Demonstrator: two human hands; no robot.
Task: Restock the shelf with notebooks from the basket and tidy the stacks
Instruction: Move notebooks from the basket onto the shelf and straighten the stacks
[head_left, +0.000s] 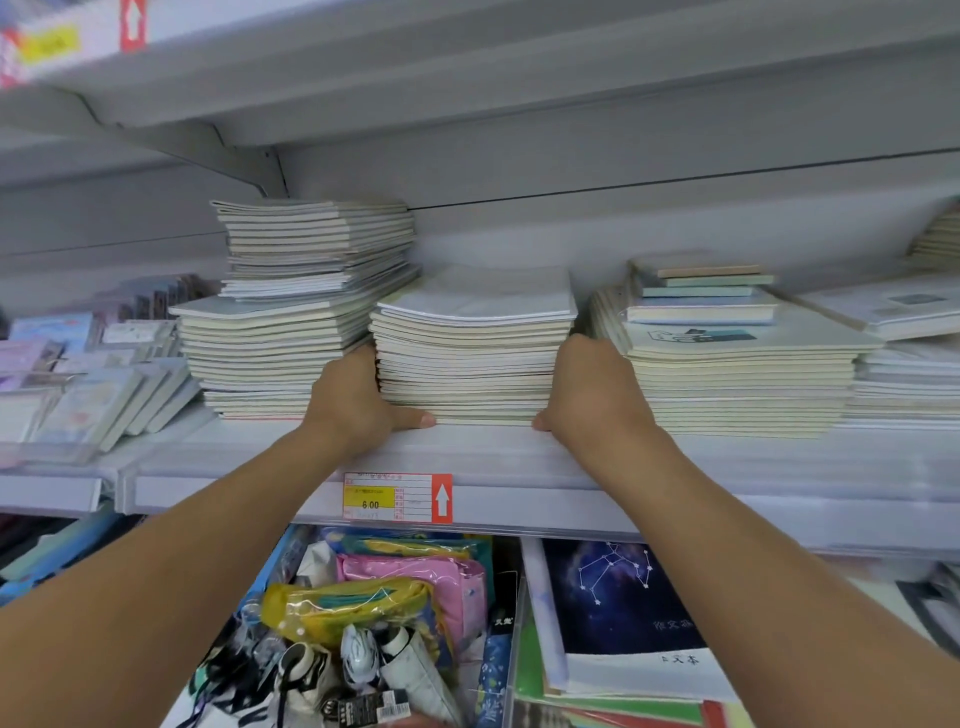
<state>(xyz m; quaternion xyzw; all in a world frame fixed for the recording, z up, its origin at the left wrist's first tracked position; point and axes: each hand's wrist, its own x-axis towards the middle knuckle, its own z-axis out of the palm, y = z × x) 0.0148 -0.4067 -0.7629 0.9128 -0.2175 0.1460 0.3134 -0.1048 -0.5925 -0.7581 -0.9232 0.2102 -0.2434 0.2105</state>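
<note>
A stack of pale notebooks (467, 358) stands in the middle of the white shelf (519, 457). My left hand (358, 400) presses flat against its left side, thumb under the front bottom edge. My right hand (592, 395) presses against its right side in the same way, so the stack is clamped between both hands. A taller, uneven notebook stack (291, 312) stands just to the left, touching my left hand. A wider stack (737, 374) with a few small books on top stands to the right. No basket is in view.
A price label (397, 497) hangs on the shelf's front edge. Small wrapped notebooks (93, 384) lean at the far left. Below the shelf lie pouches (374, 597) and a dark constellation-cover notebook (623, 597). Another shelf (467, 104) runs close overhead.
</note>
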